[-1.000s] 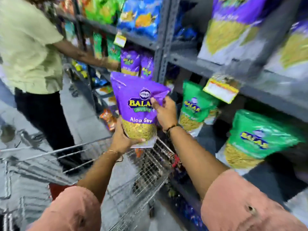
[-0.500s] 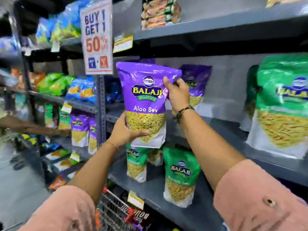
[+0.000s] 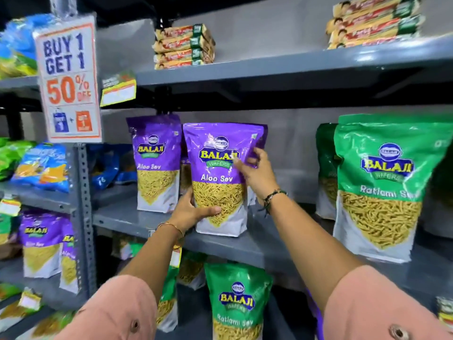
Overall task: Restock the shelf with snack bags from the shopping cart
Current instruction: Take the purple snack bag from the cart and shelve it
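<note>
Both the left hand and right hand hold the purple Aloo Sev bag upright at the shelf front edge; next, likely release.

The purple Aloo Sev bag stands upright on the grey middle shelf, its white base at the front edge. A matching purple bag stands just beside it at 9 o'clock, set slightly further back

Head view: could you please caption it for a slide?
Both hands, left hand and right hand, set a purple Aloo Sev bag on the shelf.
</note>
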Demonstrator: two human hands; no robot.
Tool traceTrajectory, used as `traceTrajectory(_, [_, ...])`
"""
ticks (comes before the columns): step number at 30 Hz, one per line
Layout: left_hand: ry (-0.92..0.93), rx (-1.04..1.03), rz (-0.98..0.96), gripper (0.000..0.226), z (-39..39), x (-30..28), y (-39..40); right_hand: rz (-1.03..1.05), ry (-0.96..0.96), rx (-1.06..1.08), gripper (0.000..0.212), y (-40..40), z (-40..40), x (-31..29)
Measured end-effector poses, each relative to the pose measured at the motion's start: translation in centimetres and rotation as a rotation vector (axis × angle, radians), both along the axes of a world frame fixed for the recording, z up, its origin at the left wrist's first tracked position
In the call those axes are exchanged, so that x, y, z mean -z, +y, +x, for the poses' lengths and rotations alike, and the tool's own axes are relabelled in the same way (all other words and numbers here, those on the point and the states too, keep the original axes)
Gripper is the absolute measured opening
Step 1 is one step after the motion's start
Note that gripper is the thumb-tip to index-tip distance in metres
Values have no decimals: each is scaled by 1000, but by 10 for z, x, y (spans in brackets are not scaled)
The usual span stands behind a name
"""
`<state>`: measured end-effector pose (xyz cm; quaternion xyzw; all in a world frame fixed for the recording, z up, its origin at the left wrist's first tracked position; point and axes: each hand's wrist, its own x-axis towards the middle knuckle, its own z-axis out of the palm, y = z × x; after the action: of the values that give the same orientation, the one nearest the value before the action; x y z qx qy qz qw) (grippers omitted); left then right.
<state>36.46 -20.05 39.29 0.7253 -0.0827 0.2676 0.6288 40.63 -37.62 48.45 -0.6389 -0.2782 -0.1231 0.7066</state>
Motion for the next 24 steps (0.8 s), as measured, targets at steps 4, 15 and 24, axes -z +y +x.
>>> traceTrajectory(4, [15, 126, 44, 56, 34, -1, 1, -117, 26, -62, 67, 1, 18, 37])
traceTrajectory(15, [112, 213, 104, 115, 56, 13, 28, -387, 49, -63, 62, -4, 25, 91])
traceTrajectory(24, [51, 168, 177, 72, 62, 17, 27, -472, 90, 60, 86, 3, 32, 94])
